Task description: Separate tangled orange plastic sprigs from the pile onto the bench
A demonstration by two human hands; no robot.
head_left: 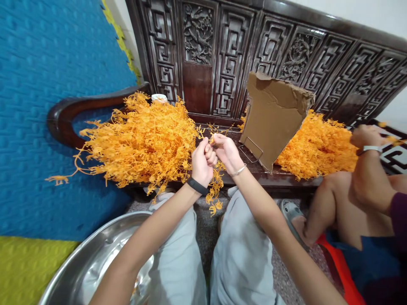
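Observation:
In front of my knees, my left hand is closed, its fingers curled around part of an orange branching plastic strand. The strand hangs below my hands, with small shaped ends. Close beside it, my right hand pinches the same orange stuff between thumb and fingertips. What lies inside the fingers is too small to make out. Just left of my hands, a large tangled pile of similar orange plastic strands rests on the dark wooden bench. One long strand sticks out from that pile to the left.
A cardboard sheet stands on the bench beside a wire frame. Behind it lies another orange pile. At right sits a co-worker, whose hand is near orange pieces. A metal basin is at lower left.

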